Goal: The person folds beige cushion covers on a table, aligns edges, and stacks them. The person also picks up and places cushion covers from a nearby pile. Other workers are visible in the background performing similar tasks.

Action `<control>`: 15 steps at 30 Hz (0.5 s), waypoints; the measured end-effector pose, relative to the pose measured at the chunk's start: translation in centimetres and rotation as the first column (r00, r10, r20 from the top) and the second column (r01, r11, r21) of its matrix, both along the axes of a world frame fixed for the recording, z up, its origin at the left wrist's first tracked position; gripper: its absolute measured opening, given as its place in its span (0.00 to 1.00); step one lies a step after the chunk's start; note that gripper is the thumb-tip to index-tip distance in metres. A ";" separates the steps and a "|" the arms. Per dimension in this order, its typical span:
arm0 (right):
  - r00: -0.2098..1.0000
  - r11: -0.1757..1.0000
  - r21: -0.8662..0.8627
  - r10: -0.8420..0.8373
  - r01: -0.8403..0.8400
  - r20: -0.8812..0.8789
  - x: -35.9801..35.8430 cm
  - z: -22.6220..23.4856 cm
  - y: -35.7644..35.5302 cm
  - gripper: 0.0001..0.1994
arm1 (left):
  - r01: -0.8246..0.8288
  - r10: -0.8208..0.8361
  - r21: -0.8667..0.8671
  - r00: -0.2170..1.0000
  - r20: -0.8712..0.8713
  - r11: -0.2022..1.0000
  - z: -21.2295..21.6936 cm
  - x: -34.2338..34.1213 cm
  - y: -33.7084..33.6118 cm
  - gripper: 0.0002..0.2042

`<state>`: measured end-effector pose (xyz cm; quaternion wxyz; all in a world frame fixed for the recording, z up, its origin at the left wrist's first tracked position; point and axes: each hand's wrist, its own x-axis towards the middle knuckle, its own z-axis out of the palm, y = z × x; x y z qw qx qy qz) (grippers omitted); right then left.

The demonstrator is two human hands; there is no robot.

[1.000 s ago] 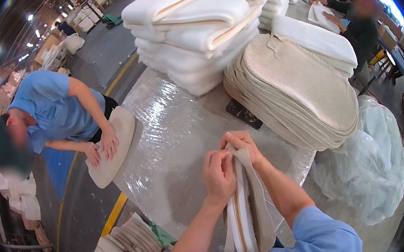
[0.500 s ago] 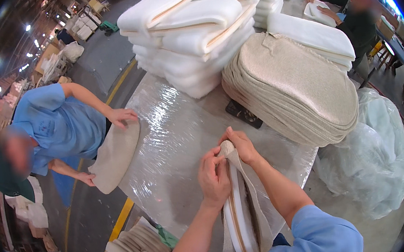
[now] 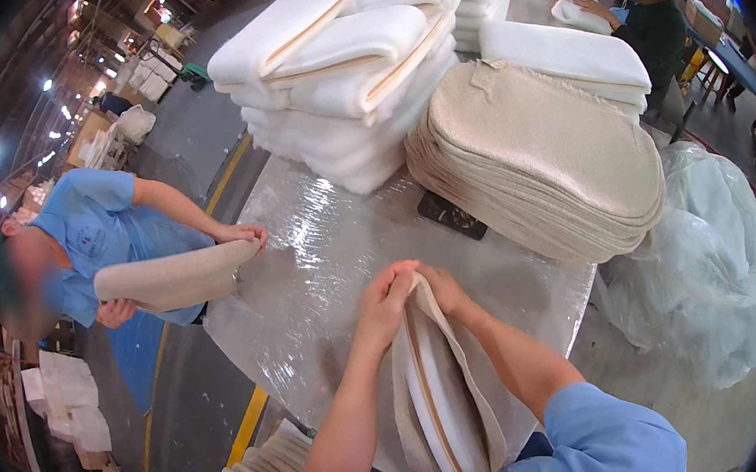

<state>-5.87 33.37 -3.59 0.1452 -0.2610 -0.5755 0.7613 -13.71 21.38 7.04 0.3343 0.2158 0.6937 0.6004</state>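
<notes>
Beige cover (image 3: 435, 387) — top edge pinched by left hand (image 3: 384, 295) and right hand (image 3: 443, 289) — foam insert (image 3: 434, 414) showing.

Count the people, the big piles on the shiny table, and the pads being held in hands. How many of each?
People besides the camera wearer: 2, one in a blue shirt, one in dark clothes
Big piles on the table: 2, white foam pile, beige pad pile
Pads in hands: 2, folded pad, co-worker's pad
Total: 6

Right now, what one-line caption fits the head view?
Both hands, left hand and right hand, pinch the top of a beige cover around white foam on a plastic-wrapped table.
</notes>
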 end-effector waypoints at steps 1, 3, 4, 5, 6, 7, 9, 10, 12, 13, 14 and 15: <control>1.000 0.998 -0.064 -0.015 0.016 0.007 0.2 -0.2 0.2 0.31 | 0.046 -0.046 -0.004 0.999 -0.021 0.999 0.1 0.4 1.0 0.10; 0.999 0.981 -0.191 -0.042 0.045 0.019 0.4 -0.5 0.3 0.30 | 0.084 -0.083 0.031 0.996 -0.023 0.996 0.8 1.4 1.2 0.09; 0.999 0.936 -0.349 -0.034 0.038 0.019 0.8 -1.3 0.3 0.31 | 0.090 -0.090 0.065 0.996 -0.003 0.994 1.3 1.9 1.2 0.08; 0.999 0.873 -0.487 -0.032 0.031 0.006 1.2 -1.6 0.7 0.32 | 0.102 -0.104 0.110 0.995 0.009 0.989 2.2 2.3 1.5 0.08; 0.999 0.791 -0.612 -0.034 0.020 -0.012 1.7 -2.0 1.1 0.33 | 0.129 -0.125 0.153 0.992 -0.035 0.980 3.1 2.9 1.6 0.08; 0.997 0.749 -0.661 -0.022 -0.035 -0.077 2.1 -1.4 1.0 0.33 | 0.132 -0.120 0.187 0.990 -0.076 0.973 4.1 3.5 0.9 0.08; 0.976 0.643 -0.743 0.032 -0.185 -0.216 3.2 1.7 -0.7 0.34 | 0.106 -0.076 0.262 0.990 -0.121 0.959 6.5 4.6 -1.4 0.09; 0.965 0.630 -0.748 0.013 -0.210 -0.261 4.0 3.4 -1.9 0.35 | 0.086 -0.046 0.290 0.989 -0.139 0.953 8.2 5.5 -2.3 0.10; 0.934 0.623 -0.741 -0.044 -0.252 -0.354 5.3 7.1 -3.5 0.38 | 0.073 -0.007 0.366 0.984 -0.180 0.928 11.7 6.9 -2.9 0.11; 0.930 0.678 -0.695 -0.044 -0.240 -0.364 5.5 9.2 -3.6 0.38 | 0.111 -0.027 0.392 0.976 -0.214 0.913 13.4 7.4 -3.5 0.19; 0.929 0.728 -0.648 -0.044 -0.221 -0.367 5.7 10.8 -3.9 0.38 | 0.118 -0.008 0.427 0.968 -0.250 0.897 15.1 8.3 -3.5 0.22; 0.929 0.773 -0.601 -0.041 -0.204 -0.369 5.8 12.4 -4.0 0.38 | 0.121 0.016 0.459 0.959 -0.284 0.880 16.9 9.6 -3.3 0.26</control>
